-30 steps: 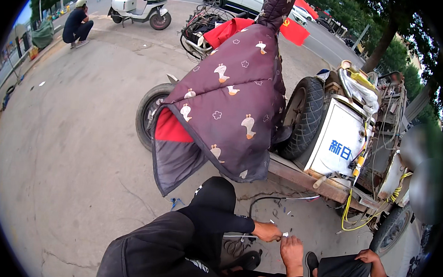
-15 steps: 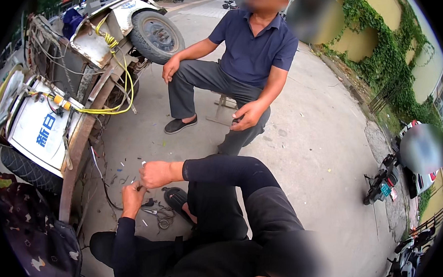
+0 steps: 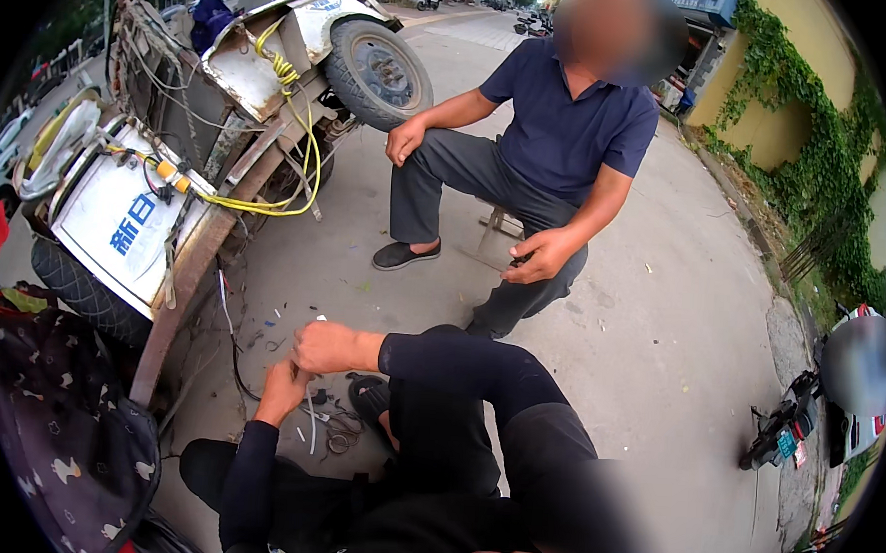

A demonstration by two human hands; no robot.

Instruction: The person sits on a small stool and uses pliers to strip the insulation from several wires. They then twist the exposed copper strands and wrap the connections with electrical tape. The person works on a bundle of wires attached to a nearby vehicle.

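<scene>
My two hands meet low in front of me, above the ground beside the tipped vehicle. The fingers of my left hand (image 3: pixel 280 393) are closed in a pinch; what lies between them is too small to make out. Just beyond it, my right hand (image 3: pixel 325 348) is closed in a fist, its fingers against my left fingertips. A thin white strip (image 3: pixel 312 428) hangs below my right fist, and a white tip shows above it. From the vehicle a black cable (image 3: pixel 237 368) with pale and red wires at its upper part runs down toward my left hand.
Metal scissors (image 3: pixel 339 436) lie with small scraps beside my sandalled foot (image 3: pixel 368 401). The battered vehicle (image 3: pixel 183 358), with yellow cable (image 3: pixel 312 160) and a wheel (image 3: pixel 378 76), fills the left. A seated person (image 3: pixel 571 133) faces me. Patterned dark fabric (image 3: pixel 58 447) is near left.
My view has swung, so the surroundings sit further right. The white strip now hangs visibly beneath my hands. Both hands stay closed together; the seated person keeps the same pose.
</scene>
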